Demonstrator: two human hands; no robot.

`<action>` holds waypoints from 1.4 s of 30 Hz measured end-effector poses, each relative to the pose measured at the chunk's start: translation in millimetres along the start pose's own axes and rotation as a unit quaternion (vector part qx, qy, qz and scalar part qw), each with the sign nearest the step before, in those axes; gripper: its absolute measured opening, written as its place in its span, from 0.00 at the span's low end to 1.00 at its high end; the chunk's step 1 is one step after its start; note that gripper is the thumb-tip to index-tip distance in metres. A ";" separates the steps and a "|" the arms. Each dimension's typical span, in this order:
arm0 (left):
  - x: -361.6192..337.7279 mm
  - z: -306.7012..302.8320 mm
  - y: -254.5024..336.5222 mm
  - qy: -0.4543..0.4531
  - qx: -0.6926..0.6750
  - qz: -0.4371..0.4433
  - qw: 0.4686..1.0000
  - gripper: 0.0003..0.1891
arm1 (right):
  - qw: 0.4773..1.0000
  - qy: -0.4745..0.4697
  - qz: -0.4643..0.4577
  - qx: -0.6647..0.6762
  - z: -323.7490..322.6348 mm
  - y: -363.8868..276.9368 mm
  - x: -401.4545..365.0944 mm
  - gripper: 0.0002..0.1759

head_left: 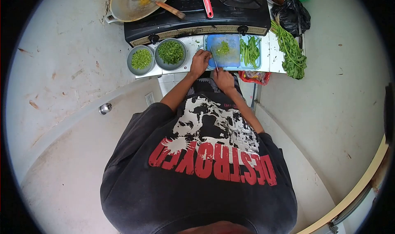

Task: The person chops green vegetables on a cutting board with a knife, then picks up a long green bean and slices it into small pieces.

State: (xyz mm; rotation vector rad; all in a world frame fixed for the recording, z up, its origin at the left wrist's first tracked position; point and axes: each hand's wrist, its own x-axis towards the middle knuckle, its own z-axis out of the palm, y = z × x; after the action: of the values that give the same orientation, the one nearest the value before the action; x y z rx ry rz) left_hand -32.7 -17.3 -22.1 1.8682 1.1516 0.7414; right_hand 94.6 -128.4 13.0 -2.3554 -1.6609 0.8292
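Note:
My left hand [200, 63] rests on the near left edge of a blue cutting board [230, 59], fingers curled by a small pile of chopped greens [223, 48]. Just below the board's near edge, my right hand [224, 79] is closed on a knife [214, 61] whose thin blade points up across the board toward that pile. To the right of the board, whole green stalks [250, 51] lie in a light tray.
Two metal bowls [141, 60] [170, 53] of chopped greens stand left of the board. Behind is a black gas stove [197, 20] with a wok [135, 1] and a red-handled utensil [207, 3]. A bundle of long greens [292, 53] and a black bag [292, 13] sit at right.

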 end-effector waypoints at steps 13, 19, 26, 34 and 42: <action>0.5 -3.8 5.4 -0.011 0.016 0.014 1.000 0.05 | 1.000 0.027 -0.010 0.013 11.4 2.1 18.6 0.24; -0.1 -4.0 6.4 -0.009 0.006 0.007 1.000 0.06 | 0.999 -0.015 0.027 -0.010 0.2 9.3 -0.3 0.24; 0.3 -4.2 5.1 -0.014 0.018 0.026 0.999 0.07 | 0.999 0.006 -0.003 0.032 0.4 -6.3 18.2 0.25; 0.0 -3.8 4.2 -0.011 0.033 0.022 0.999 0.07 | 1.000 0.012 -0.011 0.022 -2.2 -15.9 40.2 0.23; 1.5 -8.0 9.8 -0.024 0.015 0.010 1.000 0.06 | 1.000 0.003 0.002 -0.006 -0.9 -0.5 -0.4 0.23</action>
State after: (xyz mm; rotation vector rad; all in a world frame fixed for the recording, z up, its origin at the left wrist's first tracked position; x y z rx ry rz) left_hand -34.1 -15.9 -9.5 1.9148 1.1204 0.6897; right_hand 94.5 -128.4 14.1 -2.3677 -1.6655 0.8142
